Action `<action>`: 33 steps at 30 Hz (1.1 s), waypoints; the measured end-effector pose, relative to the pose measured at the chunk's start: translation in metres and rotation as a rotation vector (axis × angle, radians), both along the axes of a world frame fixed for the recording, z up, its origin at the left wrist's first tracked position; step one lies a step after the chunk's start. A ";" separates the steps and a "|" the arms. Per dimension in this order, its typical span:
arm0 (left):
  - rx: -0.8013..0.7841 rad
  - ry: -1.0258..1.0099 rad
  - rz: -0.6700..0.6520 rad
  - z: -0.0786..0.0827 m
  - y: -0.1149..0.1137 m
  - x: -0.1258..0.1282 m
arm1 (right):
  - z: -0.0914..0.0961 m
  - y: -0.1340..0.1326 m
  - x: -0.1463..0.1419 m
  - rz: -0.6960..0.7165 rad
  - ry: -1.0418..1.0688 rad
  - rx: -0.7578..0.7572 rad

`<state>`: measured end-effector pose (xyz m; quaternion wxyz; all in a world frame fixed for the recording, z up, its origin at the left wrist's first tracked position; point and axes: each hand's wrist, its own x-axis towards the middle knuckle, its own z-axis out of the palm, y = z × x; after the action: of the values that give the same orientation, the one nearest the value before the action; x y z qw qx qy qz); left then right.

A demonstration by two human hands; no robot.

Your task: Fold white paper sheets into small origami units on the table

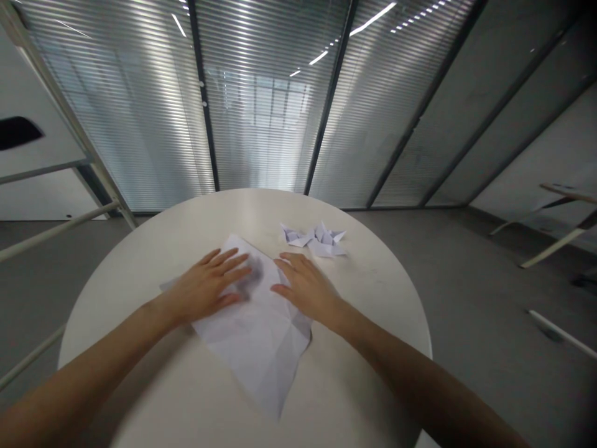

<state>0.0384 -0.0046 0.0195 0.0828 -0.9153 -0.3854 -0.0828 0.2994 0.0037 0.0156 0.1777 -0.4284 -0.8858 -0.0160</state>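
Observation:
A white sheet of paper (pixel 252 339) with crease lines lies on the round table, one corner pointing toward me. Over its left part is my left hand (pixel 212 283), palm down with the fingers spread. My right hand (pixel 308 289) rests at the sheet's right edge, its fingers stretched out and the thumb apart. Neither hand grips anything. Part of the paper is hidden beneath both hands. Just beyond my right hand sit folded white paper pieces (pixel 321 239) with pointed tips, close together.
The round white table (pixel 116 286) fills the middle of the view. Behind it stands a glass partition with blinds (pixel 261 124). A pale metal frame (pixel 60 230) is on the left, and another table (pixel 569 193) stands at the far right on the grey floor (pixel 476 298).

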 end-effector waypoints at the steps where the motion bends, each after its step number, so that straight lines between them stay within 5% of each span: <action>1: -0.079 0.004 -0.064 -0.005 -0.001 0.002 | 0.000 -0.007 -0.006 0.044 -0.025 -0.015; 6: -0.269 -0.044 -0.004 -0.027 0.003 -0.004 | -0.006 -0.029 -0.015 0.284 -0.154 -0.189; 11: -0.292 -0.052 0.115 -0.030 0.008 -0.017 | -0.007 -0.026 -0.005 0.396 -0.189 -0.321; 21: -0.288 0.013 0.362 -0.022 0.004 -0.071 | -0.018 0.012 0.023 0.138 -0.178 -0.141; 25: -0.171 -0.001 0.533 -0.016 -0.002 -0.092 | -0.019 0.016 0.024 0.098 -0.139 -0.058; 29: 0.044 0.001 0.785 -0.017 -0.007 -0.095 | -0.011 0.024 0.021 -0.070 -0.084 0.095; 33: 0.097 -0.100 0.902 -0.011 -0.002 -0.086 | -0.007 0.042 0.022 -0.163 -0.053 0.226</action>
<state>-0.0477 -0.0062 0.0083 0.1344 -0.6458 -0.7448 -0.1005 0.3213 0.0456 0.0087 0.1997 -0.4756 -0.8450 -0.1412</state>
